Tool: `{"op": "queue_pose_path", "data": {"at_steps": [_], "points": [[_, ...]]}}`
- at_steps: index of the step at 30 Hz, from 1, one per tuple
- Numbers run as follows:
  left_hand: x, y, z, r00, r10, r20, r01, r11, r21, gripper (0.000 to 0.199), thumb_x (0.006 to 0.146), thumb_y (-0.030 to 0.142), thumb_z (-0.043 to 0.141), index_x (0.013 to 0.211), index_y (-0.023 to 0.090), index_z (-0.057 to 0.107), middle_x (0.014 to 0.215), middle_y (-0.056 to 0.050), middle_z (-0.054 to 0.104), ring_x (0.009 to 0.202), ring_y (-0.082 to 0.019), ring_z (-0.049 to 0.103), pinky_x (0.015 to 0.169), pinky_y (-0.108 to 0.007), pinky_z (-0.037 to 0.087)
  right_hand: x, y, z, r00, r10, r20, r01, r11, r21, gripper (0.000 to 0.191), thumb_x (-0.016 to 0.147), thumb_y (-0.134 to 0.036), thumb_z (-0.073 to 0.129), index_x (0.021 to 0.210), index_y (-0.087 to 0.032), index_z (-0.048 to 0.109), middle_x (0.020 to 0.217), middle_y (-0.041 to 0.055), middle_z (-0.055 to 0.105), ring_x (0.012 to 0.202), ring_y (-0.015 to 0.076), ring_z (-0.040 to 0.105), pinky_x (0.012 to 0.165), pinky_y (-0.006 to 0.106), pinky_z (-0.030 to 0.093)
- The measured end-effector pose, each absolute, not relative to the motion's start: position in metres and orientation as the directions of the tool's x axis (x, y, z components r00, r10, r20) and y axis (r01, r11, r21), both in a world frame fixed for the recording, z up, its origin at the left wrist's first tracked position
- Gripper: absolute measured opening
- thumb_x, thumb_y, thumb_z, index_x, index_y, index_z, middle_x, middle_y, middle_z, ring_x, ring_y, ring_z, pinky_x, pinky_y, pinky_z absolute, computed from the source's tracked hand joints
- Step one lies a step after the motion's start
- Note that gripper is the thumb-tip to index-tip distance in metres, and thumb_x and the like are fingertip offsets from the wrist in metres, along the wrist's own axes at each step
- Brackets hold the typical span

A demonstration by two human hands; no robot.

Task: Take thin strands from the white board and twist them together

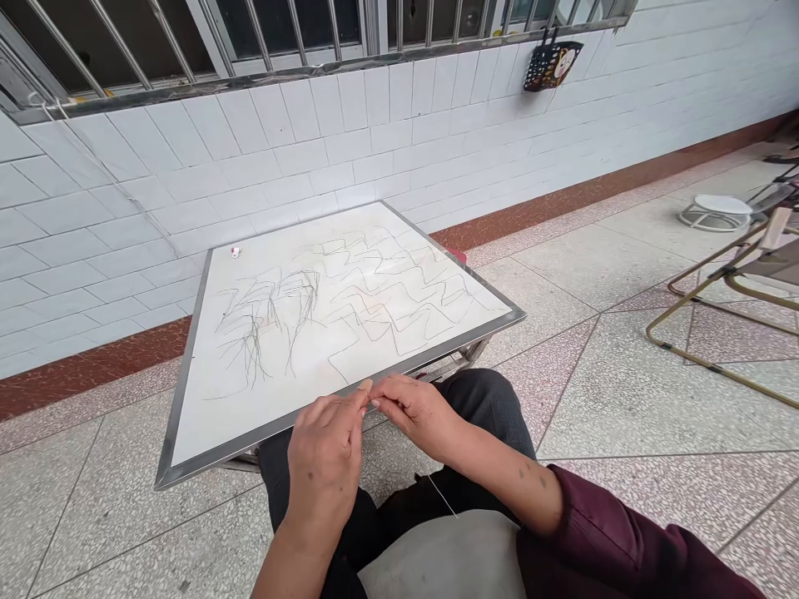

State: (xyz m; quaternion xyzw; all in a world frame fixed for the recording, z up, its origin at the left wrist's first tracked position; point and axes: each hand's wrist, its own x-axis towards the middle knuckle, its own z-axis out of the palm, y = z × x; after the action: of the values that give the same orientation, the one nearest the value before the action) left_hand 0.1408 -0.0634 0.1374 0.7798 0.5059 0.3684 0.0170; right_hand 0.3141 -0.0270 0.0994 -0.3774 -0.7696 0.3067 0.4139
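Observation:
My left hand (328,445) and my right hand (421,412) meet at the near edge of a white square table (293,399) with a grey metal rim. Both sets of fingers are pinched together, fingertips nearly touching. What they hold is too small to make out. Many thin dark wire-like strands lie on the tabletop: a tangled bunch (253,333) on the left and zigzag pieces (374,316) spread over the middle and right. A small red and white object (235,251) sits near the far left corner.
Behind the table stands a white tiled wall (280,179) with barred windows above. A dark basket (553,65) hangs from the bars. On the right are a white round stool (715,212) and a folding chair (749,274). My knees are under the table's near edge.

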Motion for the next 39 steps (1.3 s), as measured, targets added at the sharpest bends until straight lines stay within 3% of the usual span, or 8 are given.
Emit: {"op": "queue_pose_path", "data": {"at_steps": [9,17,27,30,33,36,39], "points": [[0.145,-0.055,0.127,0.166,0.826,0.539,0.746,-0.462,0.479,0.041,0.090,0.020,0.056,0.129,0.031,0.063,0.093,-0.003,0.076,0.082,-0.022,0.068,0.081,-0.035,0.052,0.313,-0.029,0.098,-0.385,0.826,0.413,0.397,0.552,-0.734,0.017,0.095,-0.015,0.050,0.102,-0.022,0.064,0.093,0.0029,0.068,0.085,0.0157,0.063,0.077,0.028,0.050],[0.151,-0.054,0.126,0.114,0.861,0.496,0.772,-0.391,0.501,0.043,0.087,0.017,0.058,0.128,0.030,0.063,0.087,0.000,0.074,0.078,-0.020,0.066,0.080,-0.035,0.051,0.311,-0.033,0.095,-0.341,0.814,0.470,0.523,0.580,-0.625,0.013,0.092,-0.013,0.048,0.089,-0.020,0.058,0.080,0.0019,0.063,0.071,0.0141,0.058,0.064,0.024,0.044],[0.162,-0.056,0.127,-0.058,0.926,0.372,0.698,-0.229,0.678,0.039,0.084,0.020,0.059,0.120,0.031,0.067,0.084,0.002,0.075,0.076,-0.020,0.068,0.078,-0.034,0.053,0.302,-0.039,0.093,-0.249,0.841,0.481,0.661,0.510,-0.550,0.015,0.093,-0.017,0.047,0.083,-0.020,0.057,0.074,0.0027,0.063,0.065,0.0149,0.057,0.059,0.025,0.040],[0.160,-0.055,0.128,-0.091,0.938,0.334,0.667,-0.192,0.720,0.040,0.083,0.023,0.060,0.122,0.032,0.066,0.084,0.003,0.075,0.074,-0.020,0.069,0.077,-0.035,0.053,0.302,-0.038,0.095,-0.227,0.861,0.456,0.622,0.488,-0.613,0.010,0.094,-0.018,0.049,0.089,-0.021,0.058,0.079,0.0028,0.066,0.070,0.0152,0.060,0.062,0.024,0.042],[0.158,-0.055,0.129,-0.102,0.950,0.297,0.639,-0.166,0.751,0.042,0.084,0.026,0.060,0.125,0.033,0.063,0.084,0.003,0.075,0.073,-0.019,0.069,0.077,-0.035,0.053,0.304,-0.037,0.098,-0.172,0.922,0.347,0.539,0.383,-0.750,0.005,0.091,-0.022,0.058,0.096,-0.022,0.058,0.076,-0.0001,0.067,0.070,0.0153,0.062,0.063,0.024,0.045],[0.157,-0.055,0.129,-0.123,0.944,0.307,0.628,-0.165,0.760,0.042,0.084,0.027,0.061,0.126,0.032,0.062,0.086,0.002,0.075,0.073,-0.019,0.068,0.076,-0.034,0.053,0.305,-0.038,0.100,-0.144,0.959,0.244,0.436,0.283,-0.854,0.008,0.087,-0.026,0.063,0.092,-0.022,0.058,0.072,-0.0021,0.066,0.065,0.0145,0.061,0.060,0.024,0.046],[0.157,-0.056,0.130,-0.137,0.942,0.306,0.615,-0.161,0.772,0.043,0.084,0.030,0.062,0.128,0.031,0.062,0.089,0.000,0.075,0.073,-0.019,0.068,0.072,-0.033,0.053,0.303,-0.040,0.099,-0.137,0.964,0.229,0.359,0.264,-0.895,0.007,0.086,-0.025,0.064,0.091,-0.023,0.060,0.074,-0.0015,0.067,0.066,0.0142,0.062,0.060,0.023,0.047]]}}
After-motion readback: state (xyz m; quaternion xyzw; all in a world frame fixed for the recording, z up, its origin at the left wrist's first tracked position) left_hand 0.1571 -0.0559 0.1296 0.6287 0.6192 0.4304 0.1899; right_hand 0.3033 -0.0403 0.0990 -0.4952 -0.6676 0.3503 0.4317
